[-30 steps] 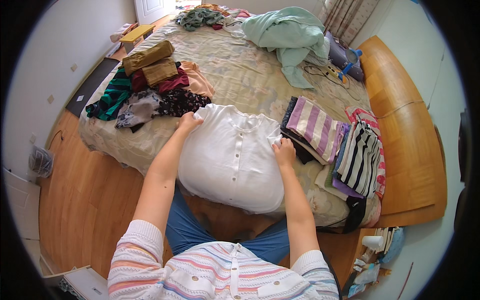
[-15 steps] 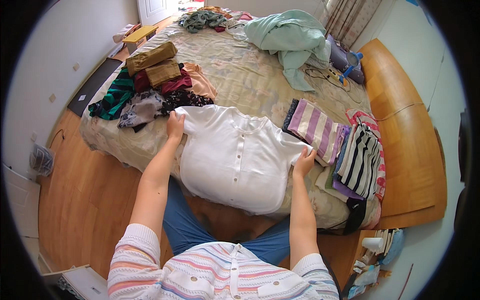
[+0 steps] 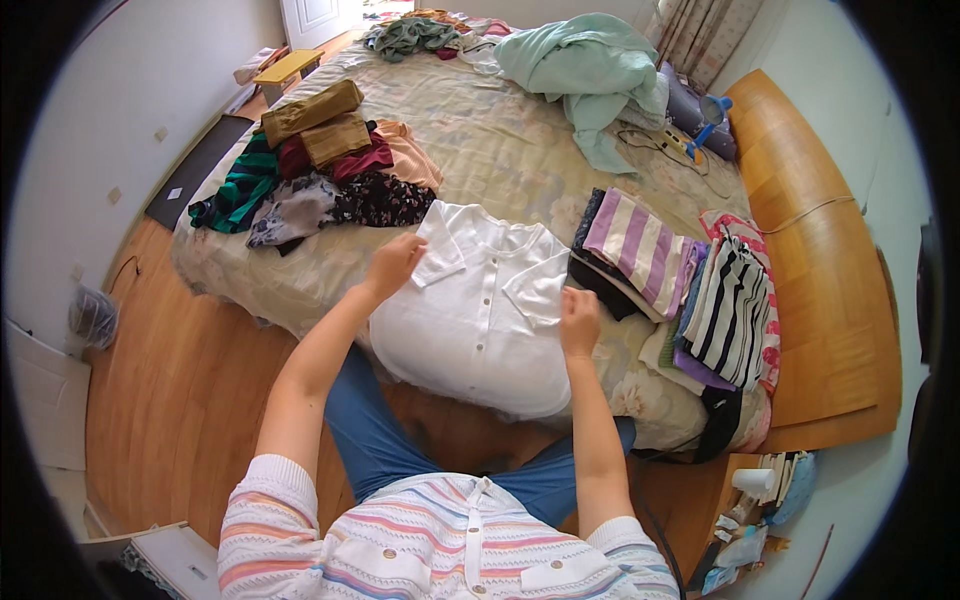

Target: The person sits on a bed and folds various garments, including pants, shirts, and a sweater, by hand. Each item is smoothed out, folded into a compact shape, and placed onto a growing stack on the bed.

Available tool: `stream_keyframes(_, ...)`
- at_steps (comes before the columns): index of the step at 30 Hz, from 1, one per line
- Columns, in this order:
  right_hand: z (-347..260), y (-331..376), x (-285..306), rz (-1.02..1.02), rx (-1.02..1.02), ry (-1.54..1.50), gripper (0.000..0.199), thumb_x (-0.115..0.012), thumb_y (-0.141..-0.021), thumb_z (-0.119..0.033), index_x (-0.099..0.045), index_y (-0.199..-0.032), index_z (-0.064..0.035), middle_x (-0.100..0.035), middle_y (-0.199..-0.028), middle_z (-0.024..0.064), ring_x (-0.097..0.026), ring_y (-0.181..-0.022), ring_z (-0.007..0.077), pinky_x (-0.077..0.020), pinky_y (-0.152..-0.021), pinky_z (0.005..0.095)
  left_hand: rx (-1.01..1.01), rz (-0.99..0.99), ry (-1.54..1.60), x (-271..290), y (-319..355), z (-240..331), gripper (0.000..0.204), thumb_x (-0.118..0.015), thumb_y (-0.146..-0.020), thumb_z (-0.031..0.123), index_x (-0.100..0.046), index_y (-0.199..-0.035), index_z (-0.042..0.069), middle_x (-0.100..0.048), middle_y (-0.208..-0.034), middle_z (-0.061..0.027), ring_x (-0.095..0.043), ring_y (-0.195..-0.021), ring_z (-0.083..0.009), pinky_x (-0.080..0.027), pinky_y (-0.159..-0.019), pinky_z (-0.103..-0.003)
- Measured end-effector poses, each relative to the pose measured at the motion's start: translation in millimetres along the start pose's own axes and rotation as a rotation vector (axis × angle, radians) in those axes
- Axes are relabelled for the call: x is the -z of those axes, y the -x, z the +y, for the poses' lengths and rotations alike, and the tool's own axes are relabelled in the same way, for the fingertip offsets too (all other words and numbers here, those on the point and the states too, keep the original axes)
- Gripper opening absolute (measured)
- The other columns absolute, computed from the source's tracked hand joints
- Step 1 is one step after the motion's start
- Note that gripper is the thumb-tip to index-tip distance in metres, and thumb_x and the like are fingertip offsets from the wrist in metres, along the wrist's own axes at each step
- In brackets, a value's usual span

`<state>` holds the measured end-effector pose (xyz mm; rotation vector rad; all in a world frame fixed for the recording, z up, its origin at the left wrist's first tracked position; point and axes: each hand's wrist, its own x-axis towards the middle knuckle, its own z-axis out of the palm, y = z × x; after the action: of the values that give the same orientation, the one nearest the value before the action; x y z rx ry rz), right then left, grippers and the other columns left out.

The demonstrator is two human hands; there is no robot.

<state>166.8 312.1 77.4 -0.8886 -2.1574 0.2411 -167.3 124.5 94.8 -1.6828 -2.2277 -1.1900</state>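
A white short-sleeved shirt with a button front lies face up along the bed's near edge, its hem curving over that edge. Both sleeves are folded inward over the chest. My left hand is closed at the shirt's left side, fingertips pinching by the folded sleeve. At the opposite side, my right hand is closed on the shirt's edge beside the other folded sleeve. The exact grip of each hand is partly hidden by the fingers.
A loose heap of dark, floral and brown clothes lies left on the patterned bedsheet. Folded striped garments are stacked right, by the wooden headboard. A pale green blanket is bunched at the far side, near a blue lamp.
Both hands moved inward, bringing the spread sleeves with them; the sleeves now lie folded over the shirt's front. The view has shifted slightly.
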Motion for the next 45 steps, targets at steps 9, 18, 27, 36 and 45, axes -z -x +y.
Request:
stream_keyframes(9, 64, 95, 58, -0.334, -1.189, -1.211, 0.039, -0.05, -0.101, -0.035, -0.056, -0.114, 0.0003, -0.066, -0.107, 0.0106, -0.066, -0.09, 0.0186, -0.0535, -0.075, 0.0321, 0.826, 0.314, 0.844, 6, 148, -33, 0.027, -0.054, -0.101, 0.023, -0.057, -0.111, -0.001, -0.067, -0.098, -0.0118, -0.066, -0.088, -0.0165, -0.054, -0.077, -0.029)
stream_keyframes(18, 12, 163, 77, -0.602, -1.091, -0.917, 0.033, -0.064, -0.093, -0.027, -0.064, -0.117, -0.0038, -0.068, -0.104, 0.0036, -0.064, -0.087, 0.0116, -0.0499, -0.079, 0.0276, 0.846, 0.02, 0.49, -34, 230, 22, 0.03, -0.069, -0.085, 0.013, -0.063, -0.109, -0.004, -0.07, -0.101, -0.0088, -0.064, -0.087, -0.0189, -0.049, -0.08, -0.031)
stream_keyframes(27, 23, 231, 61, -0.408, -1.013, -0.869, 0.033, -0.06, -0.092, -0.024, -0.061, -0.116, -0.0008, -0.063, -0.102, 0.0015, -0.054, -0.092, 0.0118, -0.0423, -0.084, 0.0265, 0.949, 0.057, 0.615, -29, 251, 44, 0.022, -0.052, -0.094, 0.015, -0.059, -0.107, -0.002, -0.066, -0.096, -0.0123, -0.06, -0.089, -0.0179, -0.046, -0.081, -0.032)
stream_keyframes(36, -38, 217, 107, 0.041, -0.911, -0.74, 0.019, -0.055, -0.099, -0.019, -0.058, -0.099, -0.0008, -0.058, -0.087, -0.0008, -0.05, -0.079, 0.0065, -0.0429, -0.074, 0.023, 0.953, 0.27, 0.797, 35, 251, 85, 0.017, -0.056, -0.098, 0.018, -0.059, -0.094, 0.002, -0.059, -0.083, 0.001, -0.05, -0.074, -0.0061, -0.042, -0.068, -0.023)
stream_keyframes(45, -76, 232, 181, -0.059, -1.025, -0.872, 0.014, -0.057, -0.097, -0.015, -0.059, -0.098, -0.0017, -0.061, -0.092, 0.0003, -0.053, -0.081, 0.0063, -0.0439, -0.076, 0.0224, 0.917, 0.25, 0.731, 99, 261, 107, 0.012, -0.059, -0.096, 0.014, -0.059, -0.097, 0.002, -0.06, -0.085, 0.0011, -0.052, -0.074, -0.0044, -0.043, -0.067, -0.02)
